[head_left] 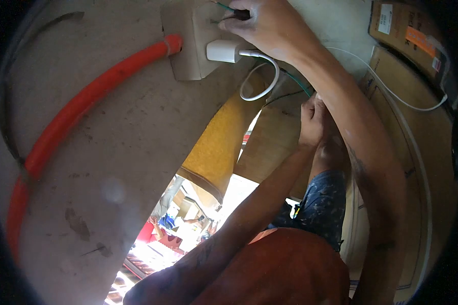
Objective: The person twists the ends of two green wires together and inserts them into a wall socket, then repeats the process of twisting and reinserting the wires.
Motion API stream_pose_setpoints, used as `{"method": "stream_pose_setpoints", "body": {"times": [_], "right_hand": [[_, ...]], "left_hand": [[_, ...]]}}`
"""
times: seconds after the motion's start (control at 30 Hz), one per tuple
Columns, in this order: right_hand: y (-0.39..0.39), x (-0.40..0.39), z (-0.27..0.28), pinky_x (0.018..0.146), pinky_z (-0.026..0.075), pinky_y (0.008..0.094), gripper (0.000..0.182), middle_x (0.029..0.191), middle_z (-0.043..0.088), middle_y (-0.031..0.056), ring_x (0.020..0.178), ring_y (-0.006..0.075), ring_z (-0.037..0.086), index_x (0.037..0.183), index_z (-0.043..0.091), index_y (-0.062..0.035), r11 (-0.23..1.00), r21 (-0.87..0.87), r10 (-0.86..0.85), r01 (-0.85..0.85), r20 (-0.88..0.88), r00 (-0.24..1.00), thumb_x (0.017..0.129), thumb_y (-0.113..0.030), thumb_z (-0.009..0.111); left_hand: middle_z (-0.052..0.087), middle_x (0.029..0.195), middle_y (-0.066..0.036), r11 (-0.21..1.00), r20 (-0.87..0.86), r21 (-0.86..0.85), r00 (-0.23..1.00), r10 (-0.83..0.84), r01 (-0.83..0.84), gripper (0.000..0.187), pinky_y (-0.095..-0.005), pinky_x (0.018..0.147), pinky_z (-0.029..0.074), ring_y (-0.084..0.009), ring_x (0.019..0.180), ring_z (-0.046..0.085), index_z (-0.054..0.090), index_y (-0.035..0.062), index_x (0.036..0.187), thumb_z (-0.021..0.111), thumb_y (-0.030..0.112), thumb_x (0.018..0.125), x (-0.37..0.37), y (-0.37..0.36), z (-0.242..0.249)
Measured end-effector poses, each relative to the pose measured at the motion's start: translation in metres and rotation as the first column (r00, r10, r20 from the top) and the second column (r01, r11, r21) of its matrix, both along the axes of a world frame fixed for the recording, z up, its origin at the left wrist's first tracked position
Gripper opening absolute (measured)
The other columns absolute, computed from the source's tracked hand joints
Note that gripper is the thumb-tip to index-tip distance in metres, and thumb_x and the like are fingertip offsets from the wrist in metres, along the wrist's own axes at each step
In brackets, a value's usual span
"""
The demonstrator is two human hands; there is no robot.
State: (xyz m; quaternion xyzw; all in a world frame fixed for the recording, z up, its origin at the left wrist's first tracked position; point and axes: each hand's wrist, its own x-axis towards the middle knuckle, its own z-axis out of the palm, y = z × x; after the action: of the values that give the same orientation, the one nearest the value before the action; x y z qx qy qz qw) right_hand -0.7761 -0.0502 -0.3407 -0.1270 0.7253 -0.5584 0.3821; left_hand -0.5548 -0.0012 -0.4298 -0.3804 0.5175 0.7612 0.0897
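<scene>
My right hand (262,25) is at the top, fingers closed in a pinch beside an outlet box (193,46) on the wall. Between the fingertips are a green wire end (223,5) and a dark wire end; the fingers partly hide them. A white charger plug (224,51) sits in the box just below that hand, its white cable (277,76) looping down. Lower, my left hand (313,119) is closed around a green wire (297,81) and a dark wire (285,96), which run up toward the box.
An orange conduit (86,107) curves along the wall into the box. Cardboard boxes (412,96) stand at right, with a thin white cable (376,76) across them. A yellow panel (216,142) hangs in the middle. Through the bright gap beneath, a person in red (147,231) shows.
</scene>
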Motion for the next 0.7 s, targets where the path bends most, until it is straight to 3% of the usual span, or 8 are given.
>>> {"method": "stream_pose_setpoints", "body": {"times": [0.13,0.2,0.23,0.33,0.53,0.6,0.67,0.7], "right_hand": [[0.003,0.007,-0.006,0.070,0.055,0.0339,0.022,0.094,0.072,0.0165,0.075,0.0208,0.069,0.104,0.072,-0.0029,0.999,0.048,-0.014,0.017,-0.060,0.998,0.093,-0.022,0.067],[0.002,0.011,-0.002,0.073,0.055,0.0355,0.026,0.095,0.072,0.0171,0.075,0.0225,0.069,0.105,0.072,-0.0034,0.995,0.014,-0.101,0.101,0.189,0.977,0.092,-0.026,0.068],[0.003,0.009,0.001,0.073,0.055,0.0355,0.026,0.095,0.072,0.0171,0.075,0.0225,0.069,0.105,0.072,-0.0034,0.995,0.013,-0.102,0.101,0.189,0.977,0.092,-0.026,0.068],[0.003,0.004,0.006,0.076,0.055,0.0376,0.029,0.096,0.072,0.0173,0.078,0.0250,0.069,0.104,0.072,-0.0027,0.992,0.123,-0.023,0.011,0.098,0.995,0.091,-0.029,0.069],[-0.002,0.005,0.006,0.078,0.054,0.0381,0.030,0.093,0.071,0.0191,0.083,0.0270,0.069,0.105,0.071,-0.0002,0.987,0.144,-0.091,0.077,0.095,0.991,0.091,-0.027,0.068],[-0.004,0.008,0.001,0.078,0.054,0.0388,0.032,0.094,0.070,0.0209,0.083,0.0271,0.069,0.106,0.071,0.0017,0.980,0.136,-0.139,0.141,-0.026,0.990,0.090,-0.026,0.069],[-0.005,0.006,0.002,0.077,0.054,0.0390,0.029,0.094,0.069,0.0206,0.082,0.0267,0.068,0.104,0.070,0.0025,0.980,0.128,-0.157,0.151,0.039,0.987,0.090,-0.023,0.069],[-0.005,0.005,0.005,0.076,0.054,0.0392,0.027,0.093,0.069,0.0202,0.081,0.0264,0.068,0.102,0.070,0.0033,0.980,0.114,-0.174,0.161,0.107,0.979,0.090,-0.021,0.070]], "left_hand": [[0.061,0.083,-0.004,0.992,0.006,-0.117,0.999,-0.046,0.046,0.044,-0.0317,0.076,0.046,-0.0109,0.081,0.049,0.058,-0.0050,0.094,0.039,0.032,0.107,0.005,-0.001,-0.004],[0.059,0.079,-0.004,0.990,0.035,-0.134,0.999,-0.028,0.032,0.044,-0.0317,0.073,0.045,-0.0107,0.078,0.047,0.058,-0.0048,0.091,0.039,0.032,0.107,0.011,-0.003,-0.006],[0.063,0.085,-0.004,0.990,0.023,-0.141,1.000,-0.018,0.021,0.033,-0.0300,0.073,0.047,-0.0102,0.081,0.052,0.058,-0.0059,0.094,0.044,0.022,0.102,0.014,-0.006,-0.008],[0.067,0.091,-0.005,0.991,0.005,-0.128,1.000,-0.028,0.028,0.022,-0.0286,0.074,0.049,-0.0099,0.085,0.057,0.060,-0.0070,0.096,0.049,0.012,0.097,0.022,-0.012,-0.018],[0.068,0.092,-0.005,0.990,-0.040,-0.140,0.999,-0.021,0.015,0.017,-0.0293,0.075,0.049,-0.0102,0.086,0.058,0.061,-0.0057,0.096,0.052,0.009,0.095,0.018,-0.011,-0.013],[0.068,0.092,-0.005,0.990,-0.047,-0.141,0.999,0.006,-0.012,0.017,-0.0293,0.075,0.049,-0.0103,0.087,0.058,0.061,-0.0056,0.095,0.052,0.009,0.094,0.017,-0.008,-0.014],[0.057,0.074,-0.007,0.972,-0.093,-0.235,0.996,-0.014,-0.009,0.046,-0.0331,0.069,0.045,-0.0121,0.074,0.047,0.055,-0.0036,0.087,0.041,0.036,0.106,0.015,-0.004,-0.017],[0.057,0.074,-0.007,0.973,-0.094,-0.230,0.996,-0.011,-0.011,0.046,-0.0331,0.069,0.045,-0.0121,0.074,0.047,0.055,-0.0036,0.087,0.041,0.036,0.106,0.016,-0.003,-0.018]]}}
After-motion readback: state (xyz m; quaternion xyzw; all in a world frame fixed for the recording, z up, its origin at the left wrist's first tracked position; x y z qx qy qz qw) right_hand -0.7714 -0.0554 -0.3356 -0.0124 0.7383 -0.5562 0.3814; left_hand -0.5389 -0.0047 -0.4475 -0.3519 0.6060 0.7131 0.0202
